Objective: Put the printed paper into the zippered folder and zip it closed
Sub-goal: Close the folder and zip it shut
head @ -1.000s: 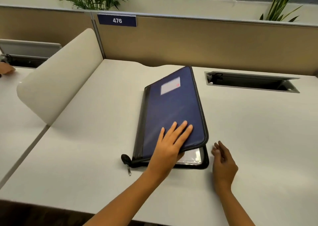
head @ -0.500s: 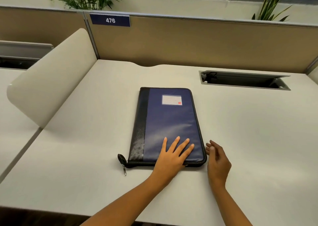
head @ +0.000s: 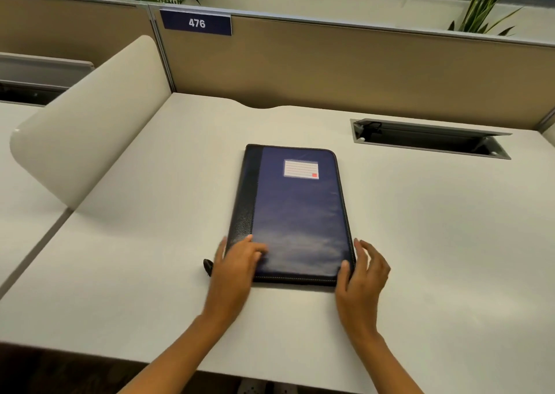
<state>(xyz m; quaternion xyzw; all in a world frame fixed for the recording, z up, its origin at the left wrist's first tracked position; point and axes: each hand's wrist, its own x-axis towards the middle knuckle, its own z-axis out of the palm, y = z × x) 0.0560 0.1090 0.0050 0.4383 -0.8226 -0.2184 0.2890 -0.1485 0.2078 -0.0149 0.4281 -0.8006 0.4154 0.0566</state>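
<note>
Head view, looking down on a zippered folder lying flat, cover down, on a white desk, near the front edge, long sides running away. Navy cover with a black grained spine strip down the left, pale stitching round the rim, and a white lined label with a small red square on the far half. Black zipper pull poking out at the near-left corner, partly hidden.

Left hand at that corner, blurred, fingers laid loosely across the cover, gripping nothing. Right hand at the near-right corner, thumb on the cover's edge, fingers spread and relaxed just beside the right side.

Farther right, a recessed cable hatch; on the tan partition behind, a plate reading 476.
</note>
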